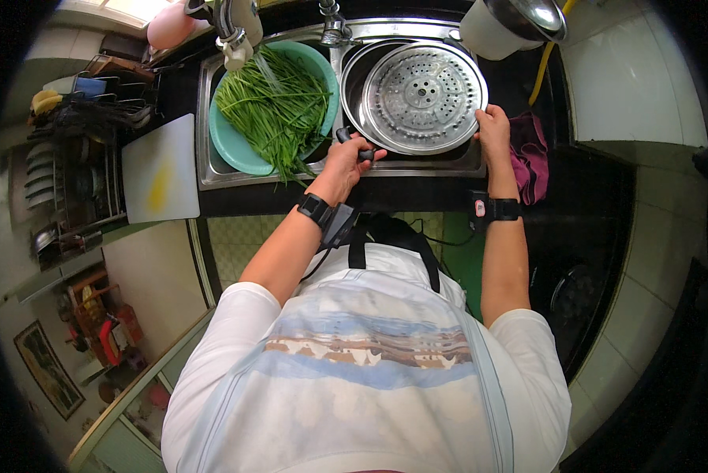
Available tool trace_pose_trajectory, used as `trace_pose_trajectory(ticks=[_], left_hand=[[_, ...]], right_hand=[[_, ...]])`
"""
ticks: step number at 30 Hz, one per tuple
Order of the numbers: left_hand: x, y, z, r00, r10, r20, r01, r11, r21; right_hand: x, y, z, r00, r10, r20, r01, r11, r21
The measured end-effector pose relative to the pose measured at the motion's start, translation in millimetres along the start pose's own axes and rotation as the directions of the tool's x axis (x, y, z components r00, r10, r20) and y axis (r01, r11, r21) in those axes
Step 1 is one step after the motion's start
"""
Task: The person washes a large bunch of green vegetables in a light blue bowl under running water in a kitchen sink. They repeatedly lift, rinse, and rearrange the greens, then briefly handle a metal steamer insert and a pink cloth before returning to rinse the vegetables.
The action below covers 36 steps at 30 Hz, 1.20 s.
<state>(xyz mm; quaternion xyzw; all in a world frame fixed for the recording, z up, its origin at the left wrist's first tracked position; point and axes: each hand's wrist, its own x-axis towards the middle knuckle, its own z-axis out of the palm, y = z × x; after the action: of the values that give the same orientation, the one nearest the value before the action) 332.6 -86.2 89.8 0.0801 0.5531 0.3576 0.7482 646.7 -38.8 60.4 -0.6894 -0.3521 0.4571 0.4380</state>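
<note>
My left hand [349, 159] grips the black handle [355, 144] of a metal pot [354, 112] in the right sink basin. My right hand [492, 129] pinches the right rim of a round perforated metal steamer tray [423, 97], which rests tilted over the pot; whether it also holds the pot's rim is hidden. In the left basin, a turquoise plastic basin [215, 133] holds long green leafy stalks [271, 106], some hanging over its front rim. Water runs onto them from the tap [235, 50] above.
A white cutting board [161, 168] with a yellow stain lies left of the steel sink [210, 179]. A purple cloth [530, 156] lies to the right. A second tap [333, 26] stands behind the basins. A white container with a metal bowl [534, 18] stands back right. Dish racks stand left.
</note>
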Motion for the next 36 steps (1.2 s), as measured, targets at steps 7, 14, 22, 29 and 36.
trace_pose_trajectory(ticks=[7, 14, 22, 29, 36], left_hand=[[-62.5, 41.3, 3.0, 0.995, 0.065, 0.074, -0.068, 0.997, 0.041], [-127.0, 64.2, -21.0, 0.986, -0.058, 0.157, 0.051, 0.997, 0.051], [-155.6, 50.1, -68.1, 0.944, -0.14, 0.299, 0.117, 0.989, 0.095], [-174.0, 38.4, -110.3, 0.927, -0.059, 0.369, -0.033, 0.971, 0.238], [-178.1, 30.8, -124.3, 0.897, -0.064, 0.438, -0.087, 0.945, 0.317]], right_hand=[[-47.4, -78.6, -25.6, 0.98, -0.198, 0.032, 0.198, 0.98, 0.006], [-138.9, -148.2, -31.9, 0.981, -0.192, -0.01, 0.192, 0.981, -0.019], [-209.5, -131.2, 1.3, 0.981, -0.189, -0.05, 0.17, 0.952, -0.254], [-255.3, -90.8, 36.7, 0.746, -0.664, -0.05, 0.279, 0.379, -0.882], [-276.5, -79.7, 37.2, 0.887, -0.372, -0.273, 0.087, 0.717, -0.692]])
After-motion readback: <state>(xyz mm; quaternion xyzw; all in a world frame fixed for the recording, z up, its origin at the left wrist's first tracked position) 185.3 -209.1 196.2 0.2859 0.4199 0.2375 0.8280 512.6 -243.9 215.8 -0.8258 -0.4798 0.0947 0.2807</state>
